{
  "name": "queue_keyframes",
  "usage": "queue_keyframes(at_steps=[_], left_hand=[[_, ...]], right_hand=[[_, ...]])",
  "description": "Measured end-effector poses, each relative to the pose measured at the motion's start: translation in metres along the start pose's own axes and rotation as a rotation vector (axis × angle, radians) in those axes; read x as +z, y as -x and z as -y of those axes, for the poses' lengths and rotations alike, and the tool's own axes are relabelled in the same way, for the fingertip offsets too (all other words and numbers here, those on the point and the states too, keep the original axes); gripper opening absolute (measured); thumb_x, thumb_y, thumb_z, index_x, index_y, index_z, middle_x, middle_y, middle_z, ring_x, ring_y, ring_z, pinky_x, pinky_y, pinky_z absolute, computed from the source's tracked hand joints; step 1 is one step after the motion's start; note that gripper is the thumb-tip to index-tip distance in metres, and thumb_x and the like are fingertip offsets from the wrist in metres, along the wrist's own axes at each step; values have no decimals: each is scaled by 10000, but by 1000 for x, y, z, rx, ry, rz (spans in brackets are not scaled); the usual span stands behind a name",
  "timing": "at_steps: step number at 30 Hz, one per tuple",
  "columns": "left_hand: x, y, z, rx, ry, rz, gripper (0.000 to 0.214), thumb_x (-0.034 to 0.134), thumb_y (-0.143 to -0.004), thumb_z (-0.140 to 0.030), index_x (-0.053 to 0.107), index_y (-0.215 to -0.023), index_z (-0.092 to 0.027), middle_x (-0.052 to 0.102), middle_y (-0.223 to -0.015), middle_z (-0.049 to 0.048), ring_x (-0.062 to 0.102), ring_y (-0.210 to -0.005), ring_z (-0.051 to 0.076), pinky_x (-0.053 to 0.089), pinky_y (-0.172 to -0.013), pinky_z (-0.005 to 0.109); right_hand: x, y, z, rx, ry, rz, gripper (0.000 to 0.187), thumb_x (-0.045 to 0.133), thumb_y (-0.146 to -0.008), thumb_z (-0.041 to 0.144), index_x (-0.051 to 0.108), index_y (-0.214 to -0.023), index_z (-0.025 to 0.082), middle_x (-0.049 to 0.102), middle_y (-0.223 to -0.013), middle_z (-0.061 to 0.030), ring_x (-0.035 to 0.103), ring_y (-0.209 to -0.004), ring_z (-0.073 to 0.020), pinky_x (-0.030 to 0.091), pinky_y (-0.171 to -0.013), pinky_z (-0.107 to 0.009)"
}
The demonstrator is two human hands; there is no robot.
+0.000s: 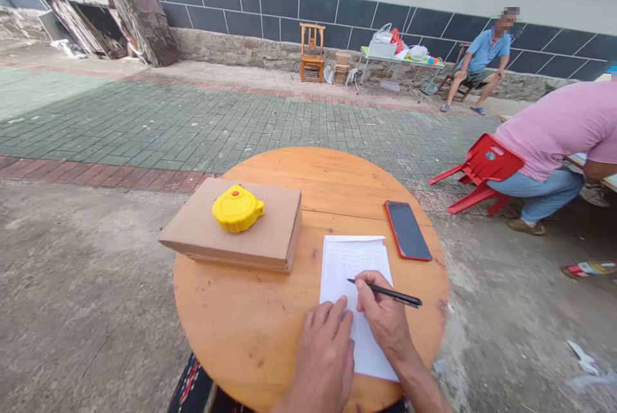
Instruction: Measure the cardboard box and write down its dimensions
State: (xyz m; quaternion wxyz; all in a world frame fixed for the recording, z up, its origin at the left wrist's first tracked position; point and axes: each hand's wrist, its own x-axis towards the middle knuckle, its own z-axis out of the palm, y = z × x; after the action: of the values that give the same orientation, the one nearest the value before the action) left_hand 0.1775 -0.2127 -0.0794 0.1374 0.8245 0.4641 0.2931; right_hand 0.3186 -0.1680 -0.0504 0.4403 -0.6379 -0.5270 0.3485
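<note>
My right hand (pixel 380 313) grips a black pen (pixel 393 295), its tip at the white paper (pixel 371 355). Rows of small handwriting cover the upper part of the sheet, and a folded or second edge shows along its top. My left hand (pixel 328 349) lies flat, palm down, over the sheet's left edge, fingers stretched out and holding nothing. Right of the paper rests a phone (pixel 409 230) with a red case and a dark screen. To the left, a yellow tape measure (pixel 236 209) with a red button sits on a closed cardboard box (pixel 277 233).
All this stands on a round wooden table (pixel 231 329). To the right, a person in a pink shirt (pixel 559 124) bends forward on a red plastic chair (pixel 489 169). By the wall are a wooden chair (pixel 312 53), a loaded folding table (pixel 402 61) and a seated person (pixel 484 56).
</note>
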Motion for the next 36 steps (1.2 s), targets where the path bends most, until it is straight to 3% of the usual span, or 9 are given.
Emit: queue_keyframes(at_steps=[12,20,36], left_hand=[[2,0,-1,-36,0,-22,368,476,-808,-93,574,-1153,-173,589,-1277,107,496,-1086,309,464,-907,486],[2,0,-1,-45,21,-14,386,476,-808,-99,568,-1175,-174,582,-1277,105,497,-1040,300,462,-878,478],[-6,-2,-1,-73,7,82,408,509,-837,-119,541,-1241,-168,550,-1360,54,481,-1064,266,459,-896,443]], right_hand=[[8,1,0,-60,60,-40,250,498,-902,419,582,-785,214,457,-535,60,439,-486,-125,391,-495,-240],[10,0,0,-124,138,-61,233,492,-910,375,598,-781,213,605,-683,5,556,-622,-150,455,-600,-245],[11,-1,-3,-142,185,-63,234,496,-914,372,611,-793,207,617,-685,10,573,-621,-143,467,-611,-230]])
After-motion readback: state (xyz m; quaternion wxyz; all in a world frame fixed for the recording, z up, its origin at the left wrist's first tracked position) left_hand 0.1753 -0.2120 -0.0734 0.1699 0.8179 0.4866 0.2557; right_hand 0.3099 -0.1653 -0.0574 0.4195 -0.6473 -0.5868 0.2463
